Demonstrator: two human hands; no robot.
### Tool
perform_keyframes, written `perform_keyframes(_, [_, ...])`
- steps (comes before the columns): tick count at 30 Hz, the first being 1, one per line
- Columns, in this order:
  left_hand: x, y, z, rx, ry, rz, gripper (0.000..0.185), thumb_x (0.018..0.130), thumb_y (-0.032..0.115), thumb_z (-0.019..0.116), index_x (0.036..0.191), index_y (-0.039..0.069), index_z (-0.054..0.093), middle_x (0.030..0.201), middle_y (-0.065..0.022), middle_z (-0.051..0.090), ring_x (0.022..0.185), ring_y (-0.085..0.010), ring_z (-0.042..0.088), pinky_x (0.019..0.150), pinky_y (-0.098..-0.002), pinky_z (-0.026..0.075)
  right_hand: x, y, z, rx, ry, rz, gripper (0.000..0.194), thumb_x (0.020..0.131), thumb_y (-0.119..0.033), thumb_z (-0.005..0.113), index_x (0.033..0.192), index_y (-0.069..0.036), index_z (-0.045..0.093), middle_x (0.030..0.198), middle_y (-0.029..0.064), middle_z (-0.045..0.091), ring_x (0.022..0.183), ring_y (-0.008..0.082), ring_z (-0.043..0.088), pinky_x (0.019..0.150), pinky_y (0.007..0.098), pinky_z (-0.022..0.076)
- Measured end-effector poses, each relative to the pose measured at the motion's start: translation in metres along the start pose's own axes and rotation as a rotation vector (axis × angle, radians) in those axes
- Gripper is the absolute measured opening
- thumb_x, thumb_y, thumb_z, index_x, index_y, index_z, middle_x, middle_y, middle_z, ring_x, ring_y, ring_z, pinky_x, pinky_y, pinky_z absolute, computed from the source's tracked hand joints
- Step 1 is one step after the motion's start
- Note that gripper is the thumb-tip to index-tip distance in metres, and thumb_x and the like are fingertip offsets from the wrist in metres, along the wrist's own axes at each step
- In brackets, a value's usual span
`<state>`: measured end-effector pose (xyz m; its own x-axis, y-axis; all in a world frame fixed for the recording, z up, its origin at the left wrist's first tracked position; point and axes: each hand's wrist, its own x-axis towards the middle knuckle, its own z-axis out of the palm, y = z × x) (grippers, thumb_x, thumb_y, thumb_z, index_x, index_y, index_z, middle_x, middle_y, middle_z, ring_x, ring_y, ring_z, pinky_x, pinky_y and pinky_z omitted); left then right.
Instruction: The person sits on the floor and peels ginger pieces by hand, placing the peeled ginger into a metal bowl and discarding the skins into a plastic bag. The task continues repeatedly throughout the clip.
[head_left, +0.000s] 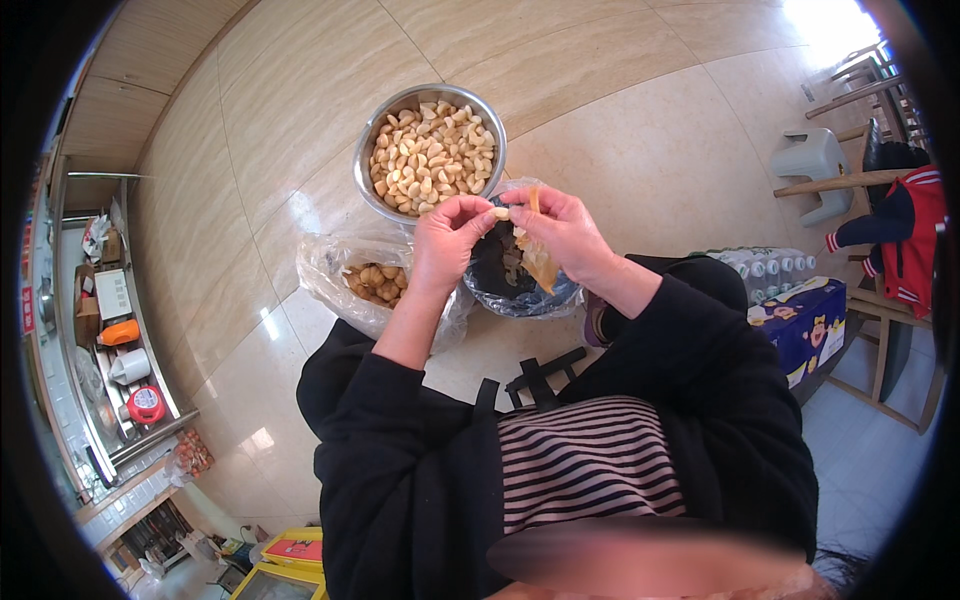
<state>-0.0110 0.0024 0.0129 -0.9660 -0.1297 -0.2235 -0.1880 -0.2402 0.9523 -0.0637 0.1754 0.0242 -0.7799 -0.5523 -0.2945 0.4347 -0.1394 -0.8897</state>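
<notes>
My left hand (448, 238) pinches a pale garlic clove (500, 214) between thumb and fingertips. Against the clove's other end are the fingertips of my right hand (564, 229), from which dry yellowish garlic skin (538, 264) hangs. Both hands are above a bin or bucket lined with a dark plastic bag (491, 259), with scraps of skin inside. Just beyond them, a round stainless steel bowl (361, 169) on the floor is heaped with peeled garlic cloves (431, 157). A clear plastic bag (319, 262) of unpeeled garlic (376, 283) lies left of the lined bin, partly behind my left forearm.
Shrink-wrapped water bottles (772, 268) and a dark blue printed carton (799, 326) are at my right. Beyond stand a grey plastic stool (811, 169) and a wooden chair with a red jacket (911, 240). A metal shelf (161, 360) with containers runs along the left.
</notes>
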Motion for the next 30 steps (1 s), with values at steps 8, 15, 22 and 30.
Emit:
perform_keyframes(8, [-0.001,0.002,0.006,0.131,0.041,0.122,0.012,0.083,0.003,0.068,0.095,-0.001,0.066,0.087,-0.0032,0.065,0.079,-0.0078,0.058,0.072,-0.0208,0.048,0.001,0.004,-0.001,-0.018,0.004,0.075,0.019,0.088,-0.014,0.064,0.100,0.000,0.068,0.083,0.0019,0.065,0.066,0.0060,0.055,0.063,0.0203,0.0462])
perform_keyframes(15, [-0.006,0.005,0.010,0.158,0.064,-0.003,0.018,0.086,0.011,0.067,0.098,-0.003,0.067,0.080,-0.0031,0.066,0.070,-0.0080,0.056,0.066,-0.0202,0.045,0.000,0.007,0.001,-0.232,0.118,-0.060,0.020,0.084,-0.015,0.068,0.097,-0.001,0.069,0.079,0.0024,0.066,0.069,0.0076,0.060,0.064,0.0225,0.0487])
perform_keyframes(22, [-0.007,0.002,0.012,0.067,0.071,-0.065,0.016,0.088,0.009,0.063,0.096,-0.004,0.067,0.078,-0.0038,0.065,0.069,-0.0081,0.057,0.066,-0.0204,0.046,-0.001,0.012,0.003,-0.633,0.221,-0.354,0.016,0.078,-0.008,0.072,0.091,0.000,0.068,0.079,0.0046,0.067,0.074,0.0089,0.061,0.068,0.0253,0.0498])
perform_keyframes(30, [-0.010,-0.003,0.013,0.073,0.086,-0.063,0.012,0.087,0.008,0.062,0.091,-0.003,0.066,0.076,-0.0033,0.064,0.066,-0.0081,0.056,0.063,-0.0205,0.046,-0.005,0.011,0.006,-0.717,0.224,-0.478,0.012,0.076,-0.007,0.072,0.084,0.001,0.067,0.076,0.0117,0.067,0.070,0.0147,0.064,0.063,0.0273,0.0500])
